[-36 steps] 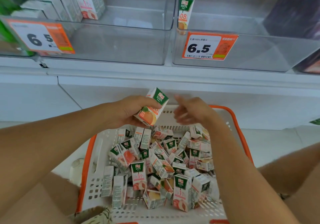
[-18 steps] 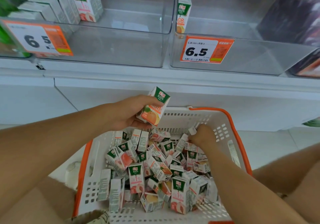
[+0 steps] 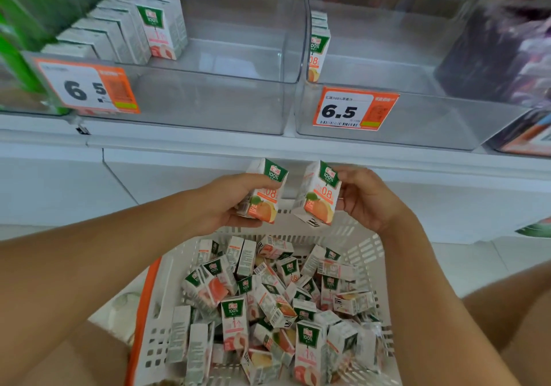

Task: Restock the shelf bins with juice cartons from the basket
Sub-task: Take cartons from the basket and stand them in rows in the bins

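Observation:
My left hand (image 3: 222, 203) grips an orange juice carton (image 3: 264, 194) above the basket's far edge. Right beside it, my right hand (image 3: 368, 199) holds a second orange juice carton (image 3: 320, 196) upright. Below them the white basket (image 3: 155, 320) with an orange rim holds several small cartons, peach and orange mixed, lying in a heap (image 3: 268, 302). On the shelf above, the left clear bin (image 3: 208, 102) has a row of peach cartons (image 3: 131, 32) at its left side. The right clear bin (image 3: 417, 117) has a few orange cartons (image 3: 319, 48) against its left wall.
Orange price tags reading 6.5 hang on the left bin front (image 3: 86, 88) and the right bin front (image 3: 353, 108). A white shelf ledge (image 3: 268, 144) runs under the bins. Dark packages (image 3: 507, 51) fill the far right; green packaging (image 3: 18, 27) stands at far left.
My right hand went down into the basket, took hold of an orange carton and lifted it beside the left one. The left hand kept its carton and rose slightly.

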